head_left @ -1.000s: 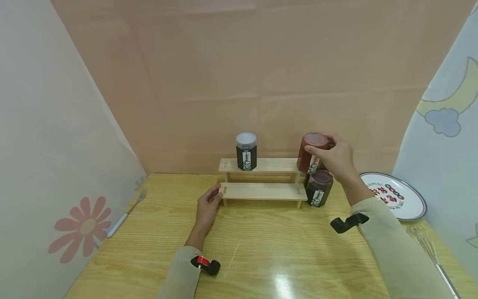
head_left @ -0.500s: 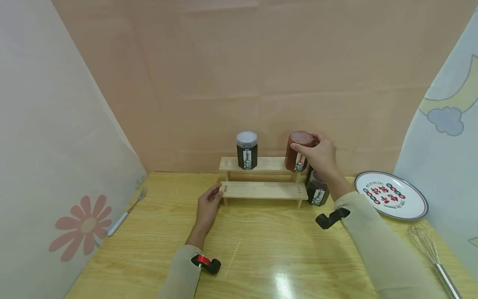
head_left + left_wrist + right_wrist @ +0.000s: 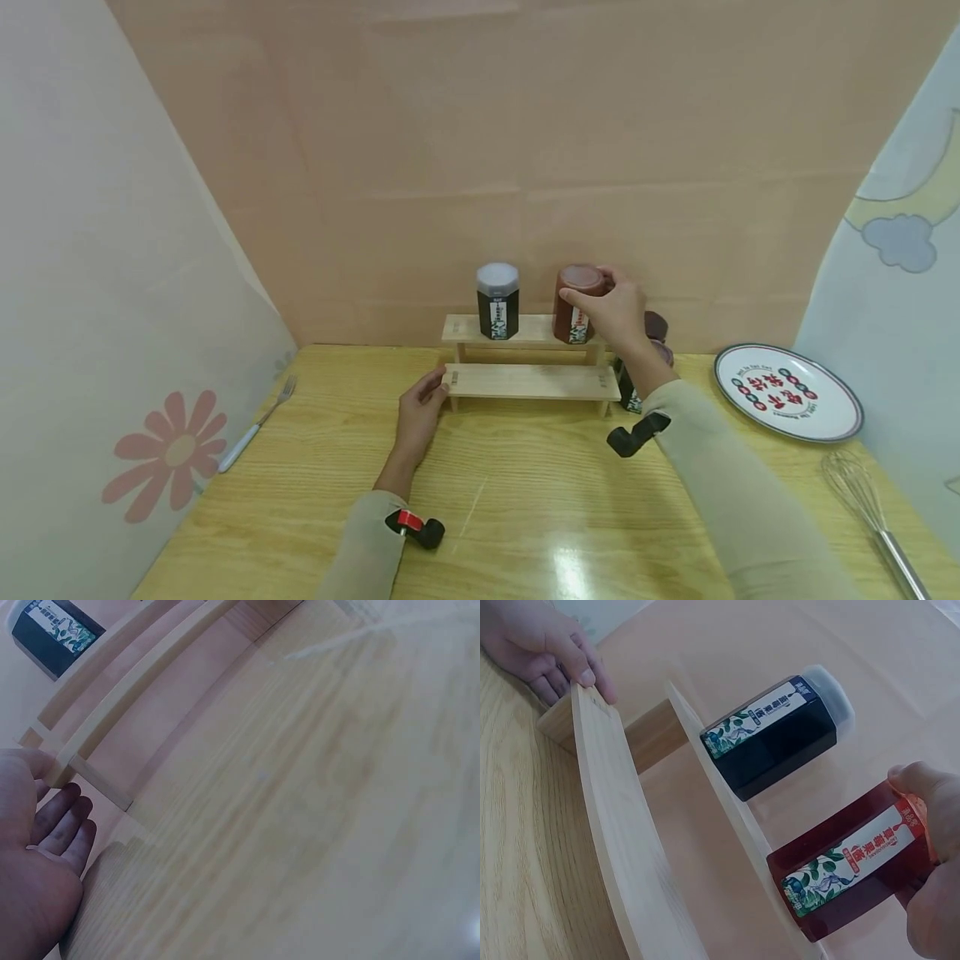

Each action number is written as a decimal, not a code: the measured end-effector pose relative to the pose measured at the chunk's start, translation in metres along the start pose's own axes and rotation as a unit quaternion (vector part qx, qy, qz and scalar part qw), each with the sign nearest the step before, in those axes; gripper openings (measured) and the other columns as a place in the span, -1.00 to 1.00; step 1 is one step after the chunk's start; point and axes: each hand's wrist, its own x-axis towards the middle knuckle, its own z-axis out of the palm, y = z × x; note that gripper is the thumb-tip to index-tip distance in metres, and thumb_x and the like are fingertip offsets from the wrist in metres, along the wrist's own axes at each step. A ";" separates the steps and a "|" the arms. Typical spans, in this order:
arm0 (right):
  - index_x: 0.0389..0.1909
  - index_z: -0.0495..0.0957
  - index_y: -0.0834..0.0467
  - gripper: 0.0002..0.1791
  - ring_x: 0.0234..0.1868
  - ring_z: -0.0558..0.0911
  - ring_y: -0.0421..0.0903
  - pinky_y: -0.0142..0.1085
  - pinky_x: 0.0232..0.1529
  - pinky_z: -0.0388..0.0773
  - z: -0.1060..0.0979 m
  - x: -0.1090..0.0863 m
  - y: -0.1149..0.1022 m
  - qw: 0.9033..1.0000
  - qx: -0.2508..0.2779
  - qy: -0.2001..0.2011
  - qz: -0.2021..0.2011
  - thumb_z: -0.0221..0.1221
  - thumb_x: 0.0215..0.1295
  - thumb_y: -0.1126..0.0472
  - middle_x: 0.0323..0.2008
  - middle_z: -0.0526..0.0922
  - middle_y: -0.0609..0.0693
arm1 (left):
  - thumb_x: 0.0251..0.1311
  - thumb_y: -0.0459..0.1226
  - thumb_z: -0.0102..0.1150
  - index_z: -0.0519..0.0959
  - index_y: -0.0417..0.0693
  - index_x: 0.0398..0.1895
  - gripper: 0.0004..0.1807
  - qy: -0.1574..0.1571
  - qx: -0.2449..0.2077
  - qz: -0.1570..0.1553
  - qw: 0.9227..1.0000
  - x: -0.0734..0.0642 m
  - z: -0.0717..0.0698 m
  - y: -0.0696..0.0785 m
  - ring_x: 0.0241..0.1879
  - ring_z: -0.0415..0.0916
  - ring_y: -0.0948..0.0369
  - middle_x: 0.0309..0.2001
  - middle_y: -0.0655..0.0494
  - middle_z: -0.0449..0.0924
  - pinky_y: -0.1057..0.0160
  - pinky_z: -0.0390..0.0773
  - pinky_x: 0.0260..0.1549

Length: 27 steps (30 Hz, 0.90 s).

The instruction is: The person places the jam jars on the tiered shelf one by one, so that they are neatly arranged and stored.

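Observation:
My right hand (image 3: 617,312) holds a red hexagonal jar (image 3: 847,862) near its top, thumb on one side and fingers on the other. The jar's base meets the upper step of a two-tier wooden shelf (image 3: 532,382), toward the right end. Left of it on that step stands a dark jar with a white lid (image 3: 498,302), upright. With thumb on top and fingers below, my left hand (image 3: 418,417) grips the left end of the lower step. In the left wrist view its fingers (image 3: 64,821) curl beside the shelf leg.
Dark jars (image 3: 656,327) stand right of the shelf, partly hidden by my right arm. A printed oval plate (image 3: 840,417) and a whisk (image 3: 862,500) lie further right. At the left is a fork (image 3: 255,427). A backdrop rises behind the shelf.
My right hand has carried the red jar leftward along the upper step, toward the white-lidded jar. The left hand keeps its place on the shelf end.

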 end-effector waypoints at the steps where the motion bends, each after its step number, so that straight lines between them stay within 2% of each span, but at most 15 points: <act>1: 0.41 0.42 0.20 -0.14 0.21 0.63 0.15 0.02 0.21 0.63 0.001 0.000 0.000 1.000 -0.002 0.003 0.000 0.47 0.18 -0.12 0.23 0.62 0.25 | 0.49 -0.24 0.18 0.55 -0.01 0.37 -0.58 0.000 0.000 0.000 1.000 0.000 0.001 0.000 0.38 0.48 0.04 0.41 -0.01 0.51 0.45 0.59 0.19; 13: 0.33 0.48 0.21 -0.19 0.15 0.64 0.13 0.00 0.19 0.64 0.019 0.005 0.000 0.999 0.009 0.040 0.002 0.51 0.12 -0.07 0.17 0.66 0.23 | 0.49 -0.24 0.18 0.55 -0.01 0.37 -0.58 0.002 0.000 0.000 1.000 -0.001 0.001 0.000 0.38 0.48 0.03 0.41 -0.03 0.51 0.48 0.59 0.16; 27: 0.30 0.47 0.26 -0.19 0.16 0.64 0.13 -0.03 0.23 0.62 0.026 0.006 0.000 0.998 0.014 0.054 -0.005 0.52 0.11 -0.03 0.16 0.66 0.24 | 0.50 -0.23 0.17 0.53 -0.01 0.38 -0.57 -0.001 0.004 0.000 1.000 0.001 0.001 -0.002 0.37 0.48 0.02 0.43 -0.04 0.49 0.54 0.58 0.10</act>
